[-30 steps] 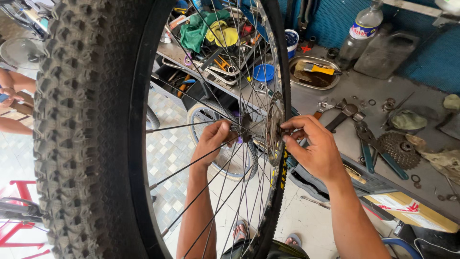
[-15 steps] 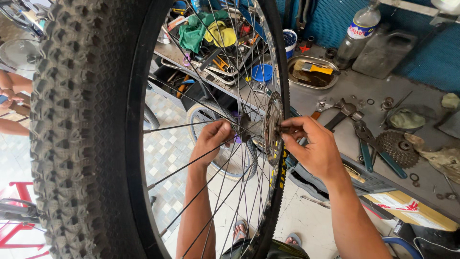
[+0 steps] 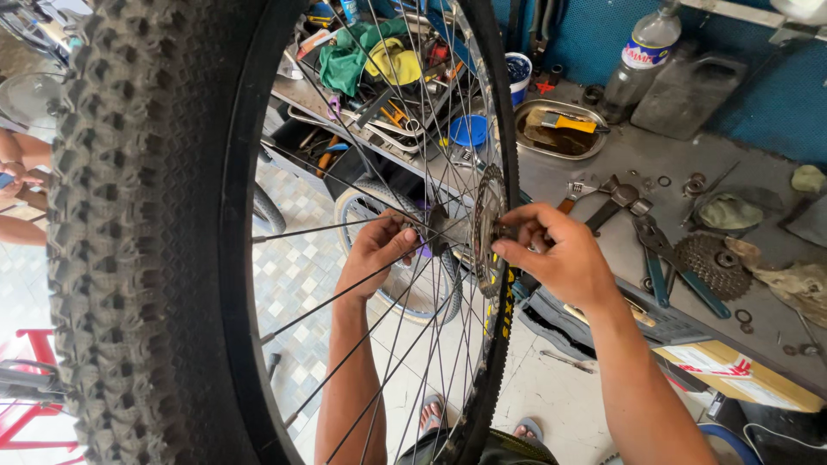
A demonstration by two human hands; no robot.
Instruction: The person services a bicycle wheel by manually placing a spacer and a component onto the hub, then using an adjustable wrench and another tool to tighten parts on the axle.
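A bicycle wheel (image 3: 155,258) with a knobby tyre stands upright, close to the camera and in front of the worktop (image 3: 603,181). At its centre sits the hub (image 3: 444,232), with a toothed sprocket cluster (image 3: 489,228) on the right side. The left hand (image 3: 379,250) reaches in between the spokes (image 3: 345,297) and closes its fingers on the hub's left end. The right hand (image 3: 560,258) pinches a small part at the axle just outside the sprockets; what that part is cannot be made out.

To do this well, the left hand should brace the hub firmly so the wheel does not swing, while the right fingertips work squarely along the axle line and keep clear of the sprocket teeth. The spokes crowd the left wrist, leaving little room to turn.

On the worktop lie a loose cassette (image 3: 711,263), blue-handled pliers (image 3: 668,275), a hammer-like tool (image 3: 603,202), scattered washers, a metal tray (image 3: 560,129) with a brush, and a plastic bottle (image 3: 642,60). A cluttered shelf of tools (image 3: 388,95) shows through the spokes. Another person's arm (image 3: 21,172) is at the far left.
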